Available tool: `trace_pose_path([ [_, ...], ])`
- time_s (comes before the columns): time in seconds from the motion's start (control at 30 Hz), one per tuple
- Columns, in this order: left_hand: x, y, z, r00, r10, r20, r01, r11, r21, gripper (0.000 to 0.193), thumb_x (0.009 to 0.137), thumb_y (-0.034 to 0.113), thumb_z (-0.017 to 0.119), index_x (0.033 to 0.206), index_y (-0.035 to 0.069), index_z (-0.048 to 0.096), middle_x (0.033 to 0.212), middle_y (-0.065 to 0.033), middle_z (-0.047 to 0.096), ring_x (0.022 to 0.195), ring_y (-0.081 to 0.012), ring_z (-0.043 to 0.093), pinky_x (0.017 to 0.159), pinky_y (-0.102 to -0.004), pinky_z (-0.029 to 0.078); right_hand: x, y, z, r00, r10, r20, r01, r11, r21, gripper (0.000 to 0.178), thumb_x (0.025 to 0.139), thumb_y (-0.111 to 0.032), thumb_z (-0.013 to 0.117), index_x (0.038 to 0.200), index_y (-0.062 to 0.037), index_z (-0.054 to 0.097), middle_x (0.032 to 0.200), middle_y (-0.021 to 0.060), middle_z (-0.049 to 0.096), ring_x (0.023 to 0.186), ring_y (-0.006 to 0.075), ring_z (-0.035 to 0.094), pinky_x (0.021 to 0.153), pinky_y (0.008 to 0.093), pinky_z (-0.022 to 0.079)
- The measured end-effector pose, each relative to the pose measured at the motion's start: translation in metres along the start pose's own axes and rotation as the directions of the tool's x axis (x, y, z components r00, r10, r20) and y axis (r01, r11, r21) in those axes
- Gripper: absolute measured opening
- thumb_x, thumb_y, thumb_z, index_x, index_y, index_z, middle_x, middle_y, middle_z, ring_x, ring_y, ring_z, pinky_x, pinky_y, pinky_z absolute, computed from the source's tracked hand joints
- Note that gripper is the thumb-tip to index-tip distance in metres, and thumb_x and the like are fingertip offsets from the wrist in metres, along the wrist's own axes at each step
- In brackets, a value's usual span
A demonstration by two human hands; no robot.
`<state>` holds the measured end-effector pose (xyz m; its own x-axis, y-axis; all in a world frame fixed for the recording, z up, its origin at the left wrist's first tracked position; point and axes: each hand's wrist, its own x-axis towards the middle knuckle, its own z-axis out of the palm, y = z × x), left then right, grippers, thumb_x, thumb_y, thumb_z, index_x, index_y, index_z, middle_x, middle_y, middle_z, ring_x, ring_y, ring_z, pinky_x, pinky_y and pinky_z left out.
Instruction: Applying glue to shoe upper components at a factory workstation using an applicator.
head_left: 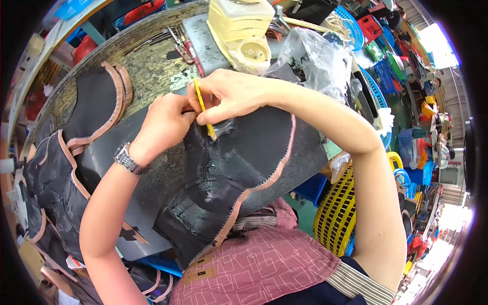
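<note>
A black, leather-like shoe upper piece (pixel 259 137) with a zigzag-cut pinkish edge lies on the grey board, its lower end reaching my apron. Wet-looking, shiny patches show along its middle. My right hand (pixel 229 96) is closed around a thin yellow brush (pixel 202 104), whose pale tip touches the black piece near its upper left. Beside it, my left hand (pixel 165 119) has its fingers pinched together at the upper edge of the same piece. The two hands almost touch. The left fingertips are partly hidden.
A glue-crusted yellowish container (pixel 251 51) stands beyond my hands, next to clear plastic bags (pixel 317 58). Red-handled tools (pixel 189 51) lie to its left. More black pieces (pixel 56 178) are piled on the left. A yellow basket (pixel 338 208) stands at the right.
</note>
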<state>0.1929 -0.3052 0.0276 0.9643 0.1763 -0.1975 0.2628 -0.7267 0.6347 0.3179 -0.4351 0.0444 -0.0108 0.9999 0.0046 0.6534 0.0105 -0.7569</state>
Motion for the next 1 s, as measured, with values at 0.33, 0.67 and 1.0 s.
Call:
trace_pose_path([
  [0.33,-0.019,-0.004,0.003,0.99,0.056,-0.127,-0.059,0.998,-0.022,0.011,0.073,0.007,0.057,0.08,0.0,0.062,0.074,-0.0184,0.061,0.073,-0.032,0.06,0.066,-0.0374,0.046,-0.159,0.026,0.045,0.769,0.513,-0.381,-0.487,0.857,0.169,0.031,0.07,-0.029,0.068,0.07,-0.0032,0.052,0.055,0.0052,0.052,0.051,0.0097,0.047,0.048,0.0271,0.039],
  [0.67,-0.027,0.007,0.014,0.9,0.357,-0.249,-0.293,0.92,0.26,0.009,0.075,0.006,0.056,0.082,0.001,0.059,0.072,-0.0169,0.059,0.067,-0.0313,0.06,0.058,-0.0341,0.045,-0.129,-0.005,0.07,0.634,0.552,-0.542,-0.497,0.827,0.262,0.027,0.075,-0.027,0.065,0.078,-0.002,0.054,0.062,0.0044,0.055,0.057,0.011,0.051,0.054,0.027,0.042],
  [1.0,-0.034,0.003,0.021,0.883,0.408,-0.23,-0.316,0.881,0.351,0.006,0.075,0.006,0.056,0.079,0.002,0.059,0.071,-0.0169,0.06,0.067,-0.0334,0.059,0.06,-0.0394,0.046,-0.108,-0.015,0.088,0.737,0.479,-0.478,-0.456,0.873,0.172,0.029,0.071,-0.029,0.066,0.074,-0.0019,0.056,0.061,0.0054,0.055,0.057,0.0105,0.052,0.052,0.0279,0.043],
])
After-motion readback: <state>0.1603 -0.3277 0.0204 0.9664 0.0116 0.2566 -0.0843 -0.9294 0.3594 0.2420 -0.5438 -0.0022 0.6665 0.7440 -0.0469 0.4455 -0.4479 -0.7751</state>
